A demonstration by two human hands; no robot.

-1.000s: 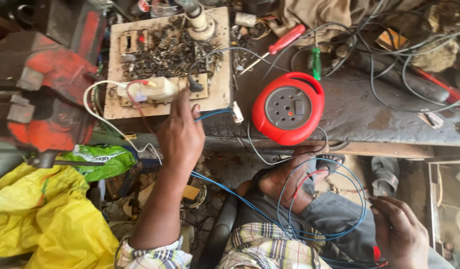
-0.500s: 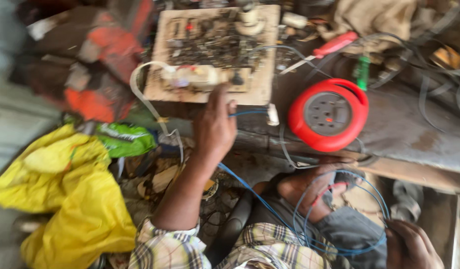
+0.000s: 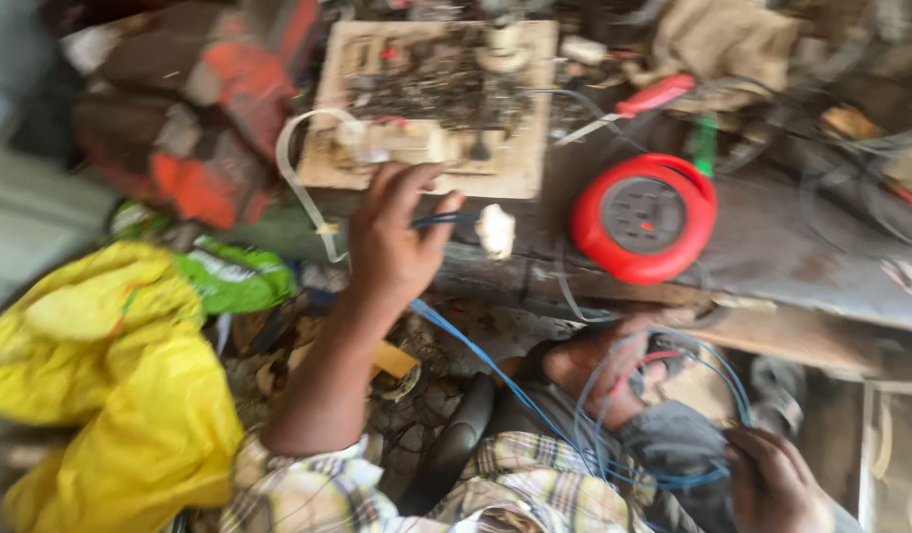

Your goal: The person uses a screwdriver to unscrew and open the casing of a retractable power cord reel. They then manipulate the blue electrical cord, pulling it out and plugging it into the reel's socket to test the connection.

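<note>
Keep your left hand [image 3: 397, 237] pinched on the blue wire [image 3: 495, 380] near the wooden board's [image 3: 530, 168] front edge, feeding slack while your right hand [image 3: 777, 484] grips the coils

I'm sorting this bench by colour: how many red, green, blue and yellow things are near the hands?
Red: 2, cable reel and screwdriver handle
Green: 2, screwdriver handle and bag
Blue: 1, wire running from the left hand to the right hand
Yellow: 1, plastic bag
Total: 6
</note>
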